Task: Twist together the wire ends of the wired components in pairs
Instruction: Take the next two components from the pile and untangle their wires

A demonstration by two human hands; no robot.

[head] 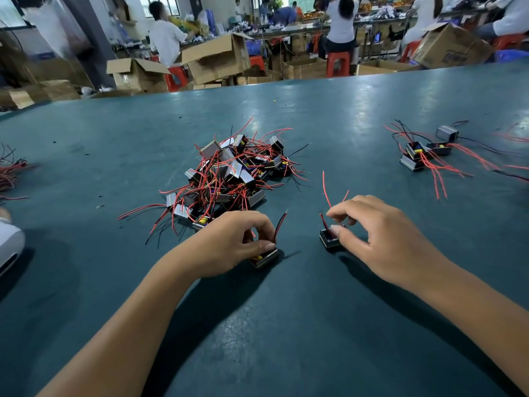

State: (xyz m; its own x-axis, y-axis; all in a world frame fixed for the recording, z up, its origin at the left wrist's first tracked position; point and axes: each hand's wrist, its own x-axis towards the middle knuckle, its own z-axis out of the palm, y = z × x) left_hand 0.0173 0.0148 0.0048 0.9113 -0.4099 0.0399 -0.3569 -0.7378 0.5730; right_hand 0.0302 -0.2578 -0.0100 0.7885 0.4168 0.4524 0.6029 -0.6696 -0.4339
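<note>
Red and black leads, thin and limp: best pinched near bare tips. Left hand (229, 242) grasping one component (264, 257) on bench (315, 325); right hand (380, 236) pinching another component (329, 239) with its wires (325, 193).

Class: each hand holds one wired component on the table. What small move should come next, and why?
Probably bring the two together. The left hand grips one component, the right hand pinches wires above the other component, and their wire ends stand apart, so they cannot yet be twisted.
</note>
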